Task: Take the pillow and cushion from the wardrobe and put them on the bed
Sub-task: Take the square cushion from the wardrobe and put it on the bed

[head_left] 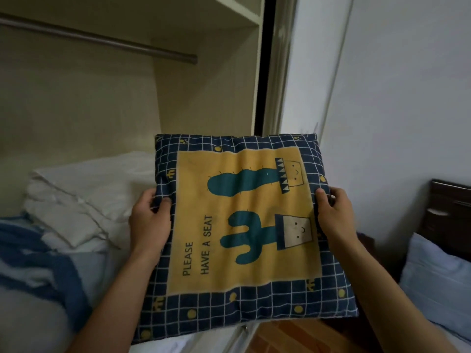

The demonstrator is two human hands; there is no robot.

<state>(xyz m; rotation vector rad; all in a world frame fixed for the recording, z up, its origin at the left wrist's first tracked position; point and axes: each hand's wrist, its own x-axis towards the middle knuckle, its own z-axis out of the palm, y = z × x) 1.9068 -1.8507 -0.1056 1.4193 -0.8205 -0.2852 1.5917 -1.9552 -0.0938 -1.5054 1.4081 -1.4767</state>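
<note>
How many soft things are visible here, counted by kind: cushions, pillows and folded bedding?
Cactus-print cushion, held by left hand and right hand: 1
White pillow in the wardrobe: 1
Light blue pillow on the right: 1
Blue and white folded bedding: 1
Total: 4

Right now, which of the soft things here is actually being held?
The cactus cushion, gripped at its sides by the left hand and right hand. The white pillow lies untouched in the wardrobe.

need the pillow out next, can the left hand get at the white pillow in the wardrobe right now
Probably not yet: the left hand is gripping the cushion with the right hand. The white pillow lies uncovered beside it.
</note>
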